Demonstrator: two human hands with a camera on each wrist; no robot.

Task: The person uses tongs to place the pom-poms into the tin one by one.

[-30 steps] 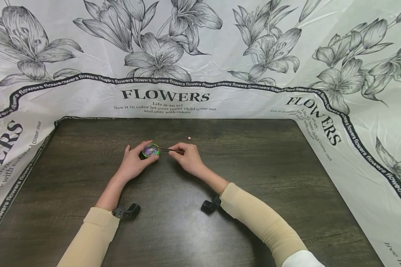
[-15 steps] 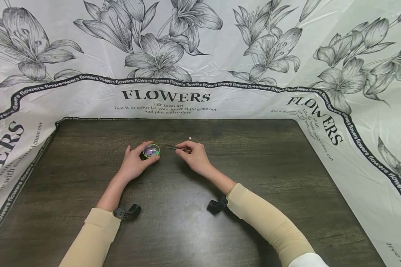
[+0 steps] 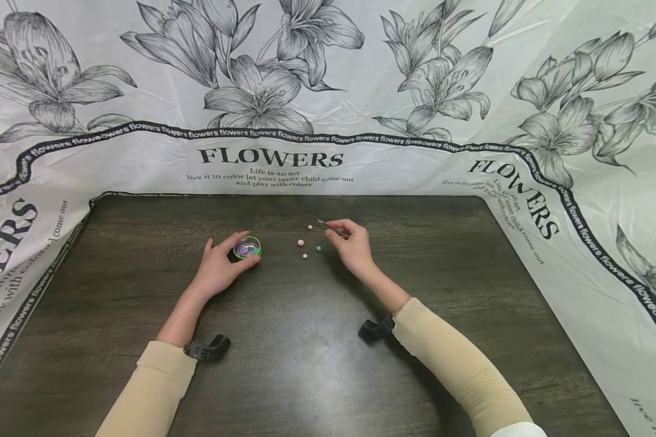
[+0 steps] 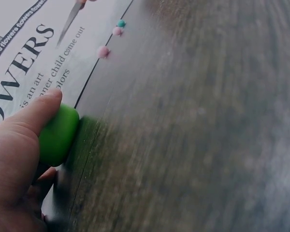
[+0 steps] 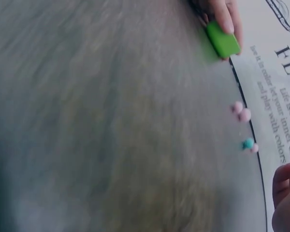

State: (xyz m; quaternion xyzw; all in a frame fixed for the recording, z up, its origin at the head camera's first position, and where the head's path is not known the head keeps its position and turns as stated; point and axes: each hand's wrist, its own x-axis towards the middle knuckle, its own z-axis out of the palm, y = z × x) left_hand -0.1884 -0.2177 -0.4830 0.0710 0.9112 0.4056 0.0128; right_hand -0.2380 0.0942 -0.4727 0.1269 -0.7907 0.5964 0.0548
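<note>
My left hand [image 3: 218,267] holds a small round green container [image 3: 247,247] on the table, thumb on its near side and fingers behind. Its inside looks shiny purple and teal; what lies in it is too small to tell. In the left wrist view its green wall [image 4: 60,135] shows under my thumb. To the right, my right hand [image 3: 352,246] pinches thin metal tweezers [image 3: 330,228], tips pointing left. A pale pink bead [image 3: 310,227] lies near the tips, apparently not between them. Closer to me lie a pink bead [image 3: 300,243], another pale bead [image 3: 305,256] and a teal bead [image 3: 319,248].
The dark wood-grain table [image 3: 317,340] spreads out around both hands. A white cloth [image 3: 273,164] with printed flowers and lettering rises along its back and sides. Each wrist wears a black strap-like mount, the left one [image 3: 208,348] and the right one [image 3: 376,328].
My right hand has moved right and slightly away from me with the tweezers, leaving the container. Several beads that it hid now show. The left hand and container stay in place.
</note>
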